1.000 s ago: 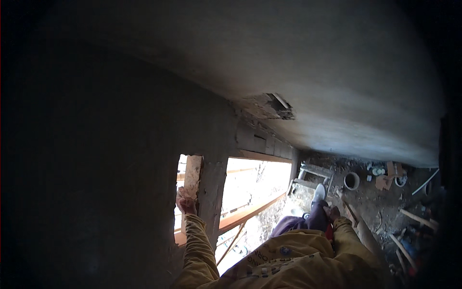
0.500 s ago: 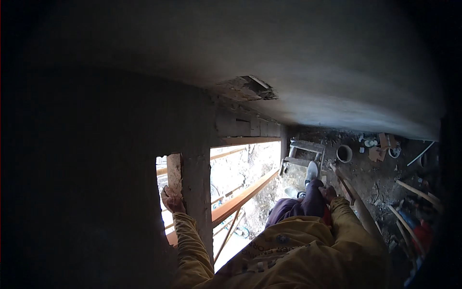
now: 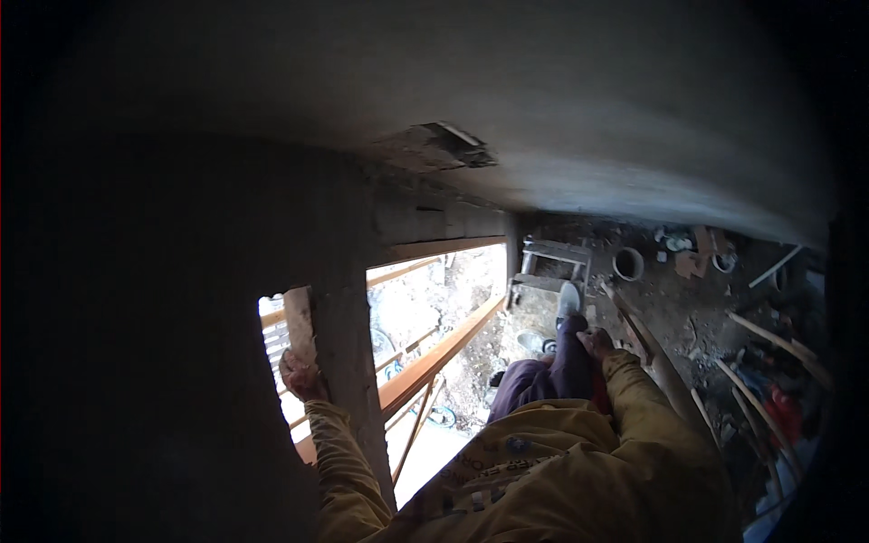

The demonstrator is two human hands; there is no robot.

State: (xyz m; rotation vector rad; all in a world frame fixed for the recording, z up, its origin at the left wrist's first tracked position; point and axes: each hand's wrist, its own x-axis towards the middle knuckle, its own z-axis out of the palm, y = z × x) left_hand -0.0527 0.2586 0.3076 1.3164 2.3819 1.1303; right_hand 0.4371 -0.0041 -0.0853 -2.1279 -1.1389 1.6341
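My left hand [image 3: 300, 375] reaches into a small opening in the dark wall. Its fingers are closed around the lower part of an upright wooden board [image 3: 300, 321] there. Close against my thigh, my right hand [image 3: 596, 344] has its fingers curled in; whatever they hold, if anything, is hidden. A bit of red cloth [image 3: 600, 387] shows just below that hand. To its right a long wooden pole [image 3: 638, 330] slants past my sleeve. One of my feet, in a pale shoe [image 3: 568, 300], is beside a wooden step frame [image 3: 554, 264].
Bright window opening [image 3: 480, 271] with a wooden beam [image 3: 439, 357] across it lies between my arms. On the dirt floor are a bucket [image 3: 627, 263], torn cardboard [image 3: 692, 264] and several sticks [image 3: 769, 335]. A broken hole [image 3: 444, 147] gapes in the plaster above.
The whole view has shifted, so the wall, window and floor things appear farther left and slightly higher. Both hands keep the same places against the board and thigh.
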